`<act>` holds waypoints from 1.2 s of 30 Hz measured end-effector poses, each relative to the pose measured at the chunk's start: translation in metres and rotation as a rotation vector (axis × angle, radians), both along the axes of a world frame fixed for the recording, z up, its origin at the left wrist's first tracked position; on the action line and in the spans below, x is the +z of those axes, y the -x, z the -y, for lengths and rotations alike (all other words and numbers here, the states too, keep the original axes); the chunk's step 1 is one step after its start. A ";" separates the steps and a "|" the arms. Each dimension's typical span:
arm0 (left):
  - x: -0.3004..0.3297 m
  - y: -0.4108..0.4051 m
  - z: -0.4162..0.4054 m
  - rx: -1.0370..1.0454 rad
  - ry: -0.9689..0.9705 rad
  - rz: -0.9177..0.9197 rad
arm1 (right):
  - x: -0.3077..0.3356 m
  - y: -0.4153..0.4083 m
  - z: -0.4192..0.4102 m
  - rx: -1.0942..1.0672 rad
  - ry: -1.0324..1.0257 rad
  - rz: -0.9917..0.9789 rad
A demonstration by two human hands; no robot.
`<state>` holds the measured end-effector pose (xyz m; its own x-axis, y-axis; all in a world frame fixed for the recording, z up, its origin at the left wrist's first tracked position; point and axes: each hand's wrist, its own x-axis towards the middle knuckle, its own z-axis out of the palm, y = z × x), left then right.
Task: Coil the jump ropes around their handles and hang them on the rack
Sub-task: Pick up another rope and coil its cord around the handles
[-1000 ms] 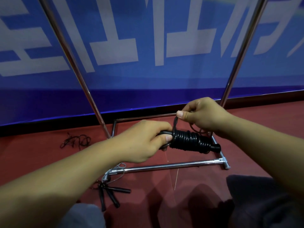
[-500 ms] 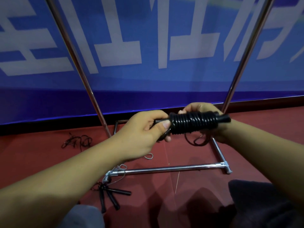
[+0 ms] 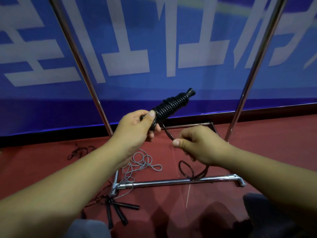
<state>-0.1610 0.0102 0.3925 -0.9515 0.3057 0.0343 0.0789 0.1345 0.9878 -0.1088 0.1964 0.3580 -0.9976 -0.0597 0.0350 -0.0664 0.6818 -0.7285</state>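
My left hand (image 3: 135,127) grips coiled handles (image 3: 171,105), tilted up for winding room. Right hand (image 3: 195,145) pinches rope tail (image 3: 167,133) taut; slack loop (image 3: 190,170) dangles over rack base (image 3: 171,182).

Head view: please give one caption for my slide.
Left hand holds coiled rope handles; right hand pinches rope tail.

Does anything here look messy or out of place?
Yes. A grey rope lies tangled on the floor over the rack's base, spare handles are scattered beside it, and another dark tangle sits by the wall. The held coil looks tidy.
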 end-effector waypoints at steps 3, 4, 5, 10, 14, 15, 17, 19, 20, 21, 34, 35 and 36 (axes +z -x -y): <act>0.000 0.002 0.000 0.057 0.015 0.017 | 0.006 -0.004 0.005 0.049 -0.052 0.030; 0.000 0.002 0.000 0.078 0.037 0.011 | 0.008 -0.005 0.008 0.063 -0.070 0.033; 0.000 0.002 0.000 0.096 0.061 0.000 | 0.010 -0.006 0.010 0.079 -0.086 0.033; -0.007 0.009 0.005 0.135 0.207 -0.093 | 0.018 -0.012 0.022 0.122 -0.184 0.000; -0.007 0.015 0.011 0.115 0.280 -0.155 | 0.018 -0.018 0.025 0.106 -0.199 0.026; -0.008 0.017 0.014 0.117 0.307 -0.182 | 0.018 -0.020 0.025 0.103 -0.196 0.043; -0.010 0.022 0.019 0.120 0.379 -0.241 | 0.019 -0.024 0.027 0.101 -0.184 0.068; -0.015 0.027 0.023 0.132 0.426 -0.264 | 0.019 -0.028 0.028 0.109 -0.213 0.060; -0.017 0.029 0.024 0.140 0.457 -0.275 | 0.019 -0.030 0.029 0.115 -0.234 0.041; -0.018 0.030 0.024 0.147 0.498 -0.292 | 0.020 -0.032 0.031 0.121 -0.250 0.021; -0.025 0.035 0.031 0.015 0.844 -0.417 | 0.037 -0.036 0.016 -0.144 0.176 -0.036; -0.026 0.033 0.031 -0.007 0.849 -0.412 | 0.038 -0.035 0.013 -0.152 0.193 -0.034; -0.027 0.032 0.030 -0.028 0.857 -0.414 | 0.038 -0.034 0.010 -0.162 0.171 -0.045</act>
<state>-0.1928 -0.0195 0.3656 -0.9061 0.4055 0.1208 0.4143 0.7927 0.4471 -0.0745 0.1864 0.3960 -0.9909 0.1117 0.0752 -0.0008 0.5534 -0.8329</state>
